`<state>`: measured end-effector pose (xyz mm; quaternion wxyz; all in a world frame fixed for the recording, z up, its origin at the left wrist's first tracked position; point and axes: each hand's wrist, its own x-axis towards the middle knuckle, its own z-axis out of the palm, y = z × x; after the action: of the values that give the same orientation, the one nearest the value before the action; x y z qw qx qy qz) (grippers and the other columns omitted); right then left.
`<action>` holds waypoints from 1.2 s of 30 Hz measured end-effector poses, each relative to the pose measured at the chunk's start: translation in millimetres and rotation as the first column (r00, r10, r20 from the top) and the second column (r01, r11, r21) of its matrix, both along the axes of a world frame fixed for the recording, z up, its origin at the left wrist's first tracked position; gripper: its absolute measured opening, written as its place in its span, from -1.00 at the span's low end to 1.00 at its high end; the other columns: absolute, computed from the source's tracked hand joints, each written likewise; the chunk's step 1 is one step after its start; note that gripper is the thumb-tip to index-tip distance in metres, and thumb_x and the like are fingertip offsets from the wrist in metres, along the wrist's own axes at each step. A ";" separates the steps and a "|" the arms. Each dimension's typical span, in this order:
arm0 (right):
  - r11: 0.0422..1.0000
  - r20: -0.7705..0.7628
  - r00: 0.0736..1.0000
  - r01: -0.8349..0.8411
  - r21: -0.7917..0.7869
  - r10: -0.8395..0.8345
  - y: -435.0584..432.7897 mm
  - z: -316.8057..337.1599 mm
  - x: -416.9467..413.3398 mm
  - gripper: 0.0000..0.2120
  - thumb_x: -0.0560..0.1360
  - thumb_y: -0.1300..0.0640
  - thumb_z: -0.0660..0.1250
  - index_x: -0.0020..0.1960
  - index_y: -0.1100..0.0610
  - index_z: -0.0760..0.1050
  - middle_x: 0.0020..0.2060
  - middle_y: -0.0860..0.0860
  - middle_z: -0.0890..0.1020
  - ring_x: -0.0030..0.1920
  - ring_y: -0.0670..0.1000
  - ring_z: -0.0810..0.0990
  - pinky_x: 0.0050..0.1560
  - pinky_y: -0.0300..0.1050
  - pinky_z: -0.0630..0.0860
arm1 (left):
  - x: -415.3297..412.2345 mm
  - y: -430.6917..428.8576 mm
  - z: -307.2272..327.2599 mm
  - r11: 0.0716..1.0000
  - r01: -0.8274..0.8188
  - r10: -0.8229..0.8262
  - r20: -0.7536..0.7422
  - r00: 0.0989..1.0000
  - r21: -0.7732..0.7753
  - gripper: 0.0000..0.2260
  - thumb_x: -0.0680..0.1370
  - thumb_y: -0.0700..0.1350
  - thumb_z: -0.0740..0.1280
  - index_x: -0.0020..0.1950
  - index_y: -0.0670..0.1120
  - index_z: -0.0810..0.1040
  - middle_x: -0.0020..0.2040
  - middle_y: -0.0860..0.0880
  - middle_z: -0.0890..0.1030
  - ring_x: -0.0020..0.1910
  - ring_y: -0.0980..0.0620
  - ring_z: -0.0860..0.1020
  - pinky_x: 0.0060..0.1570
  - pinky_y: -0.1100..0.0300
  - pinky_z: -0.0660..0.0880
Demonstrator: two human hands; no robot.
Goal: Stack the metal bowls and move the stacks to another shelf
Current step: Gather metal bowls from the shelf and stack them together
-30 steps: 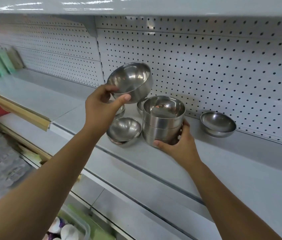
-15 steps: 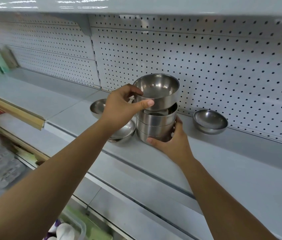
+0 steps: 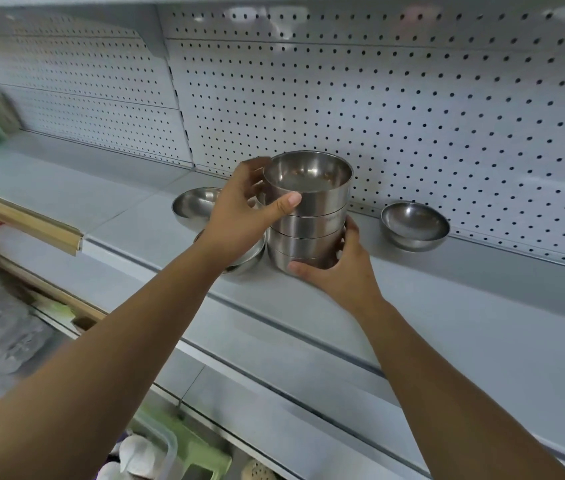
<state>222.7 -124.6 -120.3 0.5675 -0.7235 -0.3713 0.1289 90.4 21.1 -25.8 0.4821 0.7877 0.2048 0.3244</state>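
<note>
The right hand [image 3: 338, 271] cups the foot of the stack of metal bowls [image 3: 309, 233] on the grey shelf [image 3: 447, 306], thumb and fingers curled round the lowest one. Just above it the left hand [image 3: 239, 216] grips the top bowl [image 3: 322, 199], thumb across the front wall, fingers behind the rim. A loose bowl [image 3: 251, 256] sits under the left wrist. A second bowl [image 3: 192, 206] lies just beyond that hand, and a third bowl [image 3: 414, 226] rests off to the right hand's outer side, against the pegboard [image 3: 412, 116].
</note>
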 end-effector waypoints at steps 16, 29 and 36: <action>1.000 -0.057 0.998 0.023 -0.016 -0.024 -12.6 5.2 -7.0 0.23 0.14 -0.17 0.74 0.61 -0.13 0.08 0.41 -0.15 0.44 0.30 -0.15 0.46 0.18 -0.33 0.45 | -11.6 -12.9 3.9 0.921 0.036 -0.018 0.050 0.999 -0.387 -0.66 0.63 0.13 0.34 0.33 -0.01 0.56 0.25 0.04 0.66 0.26 0.14 0.61 0.30 -0.02 0.55; 0.996 -0.013 0.997 0.076 -0.043 -0.076 -59.8 21.1 -32.0 0.20 0.10 -0.16 0.76 0.56 -0.22 0.14 0.47 -0.12 0.44 0.36 -0.11 0.45 0.23 -0.23 0.41 | -39.6 -53.2 8.1 0.863 0.126 -0.078 0.117 0.990 -0.489 -0.66 0.52 0.24 0.40 0.24 0.15 0.62 0.27 0.11 0.65 0.33 0.05 0.57 0.33 -0.25 0.46; 0.991 -0.010 0.992 0.127 -0.043 -0.128 -104.6 30.2 -47.4 0.22 0.10 -0.10 0.76 0.58 -0.19 0.13 0.49 -0.11 0.43 0.38 -0.14 0.43 0.36 -0.17 0.46 | -47.2 -89.0 9.7 0.810 0.214 -0.141 0.173 0.975 -0.545 -0.62 0.49 0.23 0.45 0.23 0.11 0.59 0.25 0.03 0.66 0.30 -0.02 0.60 0.31 -0.25 0.49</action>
<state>175.3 -229.2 -90.1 0.5615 -0.7568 -0.3178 0.1050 43.2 -67.8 -16.2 0.7319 0.6053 0.1859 0.2517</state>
